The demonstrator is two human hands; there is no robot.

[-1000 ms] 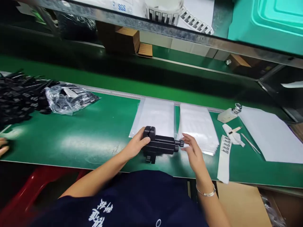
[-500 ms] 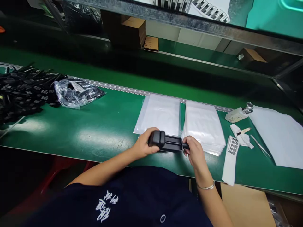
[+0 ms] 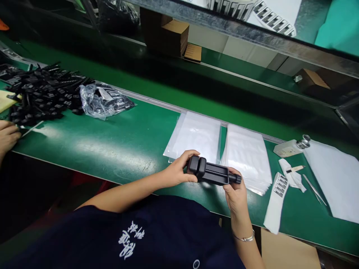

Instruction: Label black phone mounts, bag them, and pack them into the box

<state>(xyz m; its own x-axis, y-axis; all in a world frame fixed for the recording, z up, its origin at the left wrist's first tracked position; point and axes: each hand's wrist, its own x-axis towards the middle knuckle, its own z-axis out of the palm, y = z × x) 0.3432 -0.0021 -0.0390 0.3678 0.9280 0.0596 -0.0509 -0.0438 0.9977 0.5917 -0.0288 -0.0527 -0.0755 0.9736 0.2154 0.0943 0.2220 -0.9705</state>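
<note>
A black clamp-like device (image 3: 214, 172) is held level above the front of the green bench. It has two rounded blocks at its left end, a long channel with a ridged rod, and a knob at the right end. My left hand (image 3: 183, 170) grips the block end, thumb below and fingers behind. At the other end, my right hand (image 3: 236, 188) holds the body beside the knob, which sticks out past the fingers. Just behind the device lie a few clear plastic bags (image 3: 193, 136) and a thicker stack of similar bags (image 3: 246, 157).
On the right are a metal-capped bottle (image 3: 290, 148), a label strip (image 3: 276, 205), a wipe, a small blade-like tool, tweezers (image 3: 314, 189) and a white sheet (image 3: 333, 175). Black parts (image 3: 47, 93) are heaped far left, near another person's hand (image 3: 8, 136). A metal shelf edge (image 3: 238, 31) runs overhead.
My right hand has shifted from the knob to the body's end, leaving the knob exposed. The view has turned left, and another person's hand now shows at the left edge.
</note>
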